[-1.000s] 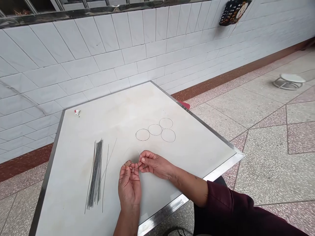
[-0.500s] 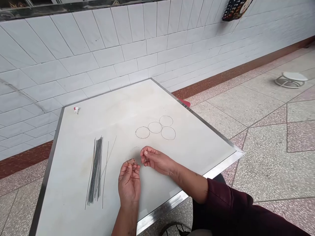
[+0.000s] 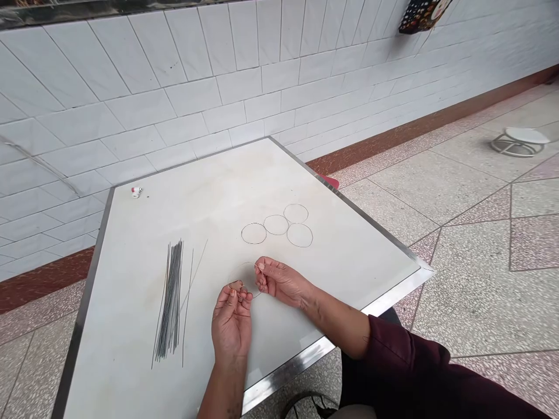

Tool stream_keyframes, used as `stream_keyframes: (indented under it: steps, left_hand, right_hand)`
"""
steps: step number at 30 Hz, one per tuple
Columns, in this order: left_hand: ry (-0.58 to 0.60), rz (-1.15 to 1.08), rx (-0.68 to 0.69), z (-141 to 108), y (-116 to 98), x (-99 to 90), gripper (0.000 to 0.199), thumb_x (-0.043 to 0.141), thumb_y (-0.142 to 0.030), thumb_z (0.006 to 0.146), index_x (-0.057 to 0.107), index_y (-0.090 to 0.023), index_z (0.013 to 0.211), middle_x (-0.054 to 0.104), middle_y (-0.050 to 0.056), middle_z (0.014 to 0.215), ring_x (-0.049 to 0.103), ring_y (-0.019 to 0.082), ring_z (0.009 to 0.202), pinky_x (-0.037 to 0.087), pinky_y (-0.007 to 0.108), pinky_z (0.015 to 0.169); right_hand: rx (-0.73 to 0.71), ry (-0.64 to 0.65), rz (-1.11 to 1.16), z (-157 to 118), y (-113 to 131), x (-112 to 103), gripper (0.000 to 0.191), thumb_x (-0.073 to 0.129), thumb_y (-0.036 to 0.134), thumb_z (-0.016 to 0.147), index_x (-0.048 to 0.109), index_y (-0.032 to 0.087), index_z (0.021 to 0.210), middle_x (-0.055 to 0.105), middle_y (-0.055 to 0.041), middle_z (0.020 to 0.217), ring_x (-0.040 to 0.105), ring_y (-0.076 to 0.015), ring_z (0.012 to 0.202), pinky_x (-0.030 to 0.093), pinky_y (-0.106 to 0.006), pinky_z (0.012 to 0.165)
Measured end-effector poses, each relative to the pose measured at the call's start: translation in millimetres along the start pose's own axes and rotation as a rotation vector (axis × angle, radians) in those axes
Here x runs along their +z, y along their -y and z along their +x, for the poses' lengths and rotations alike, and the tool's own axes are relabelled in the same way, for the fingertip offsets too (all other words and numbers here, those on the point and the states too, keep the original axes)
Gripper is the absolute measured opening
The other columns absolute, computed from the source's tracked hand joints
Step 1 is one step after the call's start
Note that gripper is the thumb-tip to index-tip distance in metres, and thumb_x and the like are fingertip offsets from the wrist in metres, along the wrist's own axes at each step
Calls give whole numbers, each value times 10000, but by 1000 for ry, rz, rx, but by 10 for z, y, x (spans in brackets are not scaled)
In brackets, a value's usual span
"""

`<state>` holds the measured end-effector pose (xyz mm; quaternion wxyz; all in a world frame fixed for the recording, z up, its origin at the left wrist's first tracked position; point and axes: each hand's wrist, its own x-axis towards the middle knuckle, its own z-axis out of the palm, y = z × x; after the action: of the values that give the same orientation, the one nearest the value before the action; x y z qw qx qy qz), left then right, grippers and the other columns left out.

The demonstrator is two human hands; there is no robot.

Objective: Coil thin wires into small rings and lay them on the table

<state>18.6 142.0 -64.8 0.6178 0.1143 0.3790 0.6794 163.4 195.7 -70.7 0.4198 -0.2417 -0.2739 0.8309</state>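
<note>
Wire lengths lie bunched in a straight sheaf on the left of the white tabletop, apparently kept parallel so they stay apart from the work. Left hand pinches a thin wire loop between thumb and fingertips, seemingly where its ends meet. Four wire rings lie flat beyond, nearly touching. Right hand pinches the loop's opposite side, seemingly keeping it round.
</note>
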Motion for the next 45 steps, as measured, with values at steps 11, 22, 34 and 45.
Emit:
stream_keyframes:
  steps: [11,22,34,45]
  left_hand:
    - [21,-6,-2,-6,0,7,204,842,-162,626,677,-175,745,675,33,829,629,131,715,537,257,679]
    - [106,52,-76,-30,-18,17,168,826,-162,637,673,-162,707,628,26,762,550,108,617,493,244,579]
    - [131,52,-125,-23,-18,15,151,827,-154,639,696,-159,715,653,32,776,536,92,595,472,215,542]
    - [140,67,-198,-67,-41,48,185,862,-154,576,724,-138,699,646,16,683,557,92,564,501,208,528]
  right_hand:
    - [-25,-7,-3,14,-38,-19,310,787,434,769,609,182,799,527,40,626,466,-99,610,372,-251,654]
    - [47,49,-25,-51,115,-29,329,657,505,860,624,179,838,470,29,675,452,-102,629,339,-229,589]
    - [81,92,-18,-46,91,-72,262,751,400,806,669,154,847,397,51,596,352,-89,562,273,-220,534]
    - [110,99,-46,-62,119,-94,303,682,439,859,653,138,844,385,40,636,403,-100,631,290,-213,557]
